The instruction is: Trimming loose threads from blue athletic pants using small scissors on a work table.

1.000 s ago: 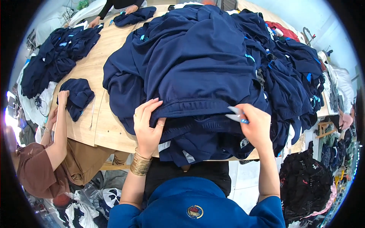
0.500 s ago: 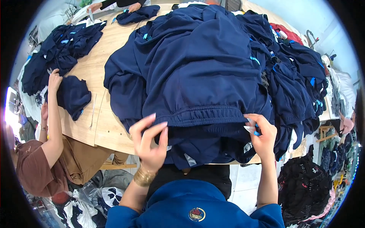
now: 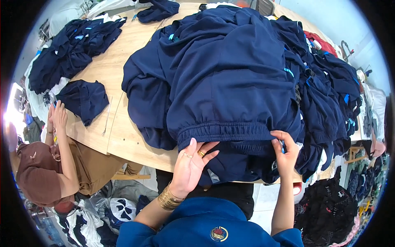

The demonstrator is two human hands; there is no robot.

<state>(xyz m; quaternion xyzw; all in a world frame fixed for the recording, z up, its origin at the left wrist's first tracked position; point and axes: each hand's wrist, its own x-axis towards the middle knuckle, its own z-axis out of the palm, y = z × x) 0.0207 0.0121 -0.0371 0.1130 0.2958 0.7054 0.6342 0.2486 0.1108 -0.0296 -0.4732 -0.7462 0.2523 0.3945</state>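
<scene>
A navy garment with a gathered elastic waistband (image 3: 230, 131), likely trousers or shorts, lies on top of a large navy heap (image 3: 242, 61) in front of me. My left hand (image 3: 190, 168) is turned palm up, fingers spread and holding nothing, its fingertips at the lower edge of the waistband's left part. At the right end of the waistband, my right hand (image 3: 286, 152) is closed, thumb and forefinger by the fabric edge. It holds a small tool with a blue part, seemingly thread snips (image 3: 282, 145), mostly hidden by the fingers.
More navy garments (image 3: 329, 103) are heaped on the right of the wooden table (image 3: 135, 154). To the left, a co-worker in brown (image 3: 45, 173) handles a navy piece (image 3: 85, 101) beside another navy pile (image 3: 74, 49). Black fabric (image 3: 325, 210) lies on the floor at lower right.
My left hand has moved right and turned palm up under the waistband. Metal blades seen at my right hand before are now hidden. The co-worker's raised hand has come down.
</scene>
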